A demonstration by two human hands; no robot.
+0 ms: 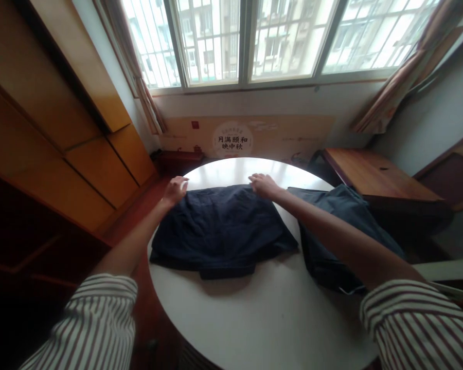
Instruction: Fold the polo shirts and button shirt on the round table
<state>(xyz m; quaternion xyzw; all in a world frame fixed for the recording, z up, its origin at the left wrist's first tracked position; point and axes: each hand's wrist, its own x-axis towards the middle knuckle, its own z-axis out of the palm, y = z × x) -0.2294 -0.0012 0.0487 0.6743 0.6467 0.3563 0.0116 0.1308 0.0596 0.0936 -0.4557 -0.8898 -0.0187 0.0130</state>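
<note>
A dark navy garment [224,226] lies spread on a round white table [231,318], its narrower edge at the far side and a small flap sticking out at the near side. Its exact kind cannot be told. My left hand [175,190] is at the far left corner of the cloth, fingers bent with a gap between thumb and fingertips. Over the far right corner is my right hand [265,185], its fingers pointing left, slightly apart, at the cloth's edge. Whether either fingertip touches the cloth is hard to make out.
To the right, beneath my right forearm, dark blue-grey folded clothes [341,205] hang partly over the table's edge. A wooden desk [381,174] stands behind them. Wooden cabinets [88,164] line the left side. A barred window [247,41] and a printed banner [293,133] are beyond the table.
</note>
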